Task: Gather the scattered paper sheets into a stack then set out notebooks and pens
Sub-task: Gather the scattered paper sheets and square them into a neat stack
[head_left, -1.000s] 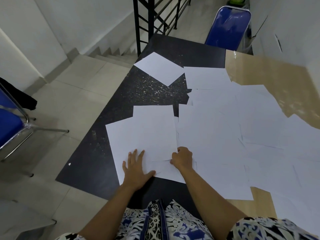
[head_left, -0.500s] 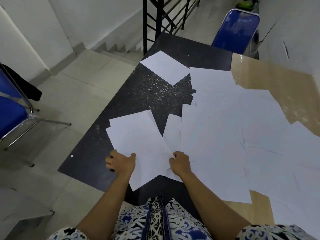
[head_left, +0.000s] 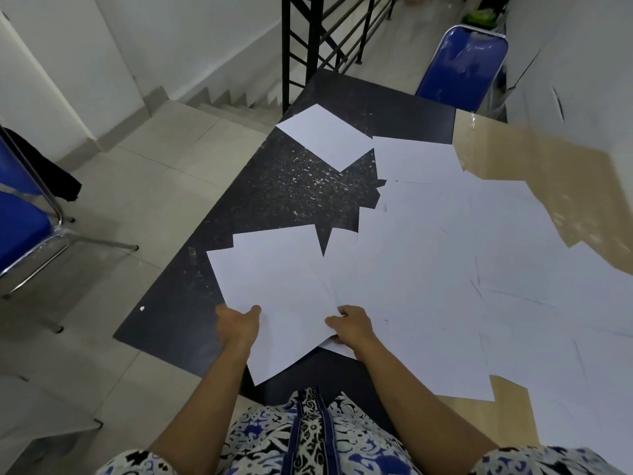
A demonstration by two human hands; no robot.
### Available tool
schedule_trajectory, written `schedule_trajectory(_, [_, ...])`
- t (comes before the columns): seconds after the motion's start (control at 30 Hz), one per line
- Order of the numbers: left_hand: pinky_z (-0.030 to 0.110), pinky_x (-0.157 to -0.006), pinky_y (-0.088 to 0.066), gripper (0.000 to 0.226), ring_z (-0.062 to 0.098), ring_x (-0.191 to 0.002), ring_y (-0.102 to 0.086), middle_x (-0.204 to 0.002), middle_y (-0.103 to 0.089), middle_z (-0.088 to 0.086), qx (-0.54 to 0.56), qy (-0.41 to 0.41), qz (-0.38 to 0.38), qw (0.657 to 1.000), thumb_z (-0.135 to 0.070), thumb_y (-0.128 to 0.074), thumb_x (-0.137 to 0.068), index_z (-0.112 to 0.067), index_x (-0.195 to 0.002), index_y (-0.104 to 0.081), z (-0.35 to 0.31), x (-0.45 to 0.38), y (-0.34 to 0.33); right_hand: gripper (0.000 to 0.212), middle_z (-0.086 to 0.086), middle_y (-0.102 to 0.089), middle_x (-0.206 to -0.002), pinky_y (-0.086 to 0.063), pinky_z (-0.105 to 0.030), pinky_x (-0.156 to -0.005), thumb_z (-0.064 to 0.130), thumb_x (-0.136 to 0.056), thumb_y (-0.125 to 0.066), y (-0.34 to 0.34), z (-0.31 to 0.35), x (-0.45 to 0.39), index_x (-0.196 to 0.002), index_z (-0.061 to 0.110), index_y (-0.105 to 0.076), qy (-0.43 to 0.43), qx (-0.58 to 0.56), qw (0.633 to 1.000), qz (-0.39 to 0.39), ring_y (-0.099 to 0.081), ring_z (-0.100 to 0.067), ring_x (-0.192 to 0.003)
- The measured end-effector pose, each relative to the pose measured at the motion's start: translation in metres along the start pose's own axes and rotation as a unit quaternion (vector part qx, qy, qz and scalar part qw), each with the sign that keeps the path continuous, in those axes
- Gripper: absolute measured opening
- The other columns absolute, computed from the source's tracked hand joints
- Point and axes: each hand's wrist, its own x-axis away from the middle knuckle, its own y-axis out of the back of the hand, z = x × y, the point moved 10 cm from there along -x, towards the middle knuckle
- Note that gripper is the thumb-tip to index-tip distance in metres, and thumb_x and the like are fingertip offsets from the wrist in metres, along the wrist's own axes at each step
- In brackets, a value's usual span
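Since a moment ago my left hand [head_left: 238, 323] has gone from lying flat on the paper to gripping the edge of a small bunch of sheets [head_left: 274, 289], which has swung round and lifted at my end. My thumb lies on top of that bunch and my fingers are tucked beneath it. My right hand [head_left: 352, 325] pinches the bunch's other near corner, fingers curled, with another sheet's corner showing under it. Just beyond my right hand the loose sheets [head_left: 479, 269] spread overlapping to the right and away from me, and one lone sheet [head_left: 325, 135] lies far ahead on the dark tabletop [head_left: 274, 193]. I judge I am early in the gathering step, with most paper ungathered. Next I need to square this bunch, then draw the nearest loose sheets onto it. I see no notebooks or pens
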Motion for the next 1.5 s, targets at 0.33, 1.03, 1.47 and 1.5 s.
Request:
schedule_trajectory(0.33, [0.044,-0.095,-0.046,0.075,0.031,-0.118,-0.05,-0.13,-0.048,0.013,-0.01,-0.078,0.029,0.996,-0.039,-0.075,-0.078,-0.005,-0.136,-0.041,-0.03,0.011,-0.013,0.022,-0.009,-0.063,-0.11,-0.056,-0.021,-0.059,0.005,-0.096,-0.052,0.033,0.008,0.009,-0.115,0.008,-0.062,0.031,-0.208,0.977,-0.022,-0.063,-0.023,-0.096])
schedule_trajectory(1.03, [0.028,-0.073,-0.051,0.032,0.015,-0.089,-0.062,-0.102,-0.062,-0.001,0.036,-0.175,0.242,0.954,-0.005,-0.07,-0.086,-0.012,-0.113,-0.053,-0.088,0.095,-0.132,0.026,-0.006,-0.065,-0.113,-0.053,-0.036,-0.091,0.014,-0.093,-0.055,0.131,-0.057,0.022,-0.118,0.016,-0.06,0.032,-0.108,0.992,-0.061,-0.063,-0.022,-0.1])
schedule_trajectory(1.47, [0.026,-0.08,-0.049,0.022,0.019,-0.094,-0.063,-0.107,-0.065,0.004,0.022,-0.194,0.235,0.952,-0.011,-0.064,-0.092,-0.011,-0.112,-0.056,-0.115,0.122,-0.206,0.02,-0.002,-0.065,-0.106,-0.048,-0.021,-0.07,0.009,-0.096,-0.051,0.219,-0.072,0.005,-0.113,0.017,-0.06,0.023,-0.161,0.974,-0.158,-0.062,-0.018,-0.093])
schedule_trajectory(1.5, [0.027,-0.083,-0.048,0.025,0.019,-0.096,-0.06,-0.11,-0.062,0.003,0.008,-0.198,0.234,0.952,-0.012,-0.063,-0.093,-0.011,-0.116,-0.055,-0.118,0.124,-0.213,0.02,-0.001,-0.065,-0.105,-0.048,-0.02,-0.068,0.009,-0.096,-0.051,0.222,-0.071,0.002,-0.113,0.017,-0.059,0.02,-0.162,0.974,-0.16,-0.062,-0.017,-0.09])
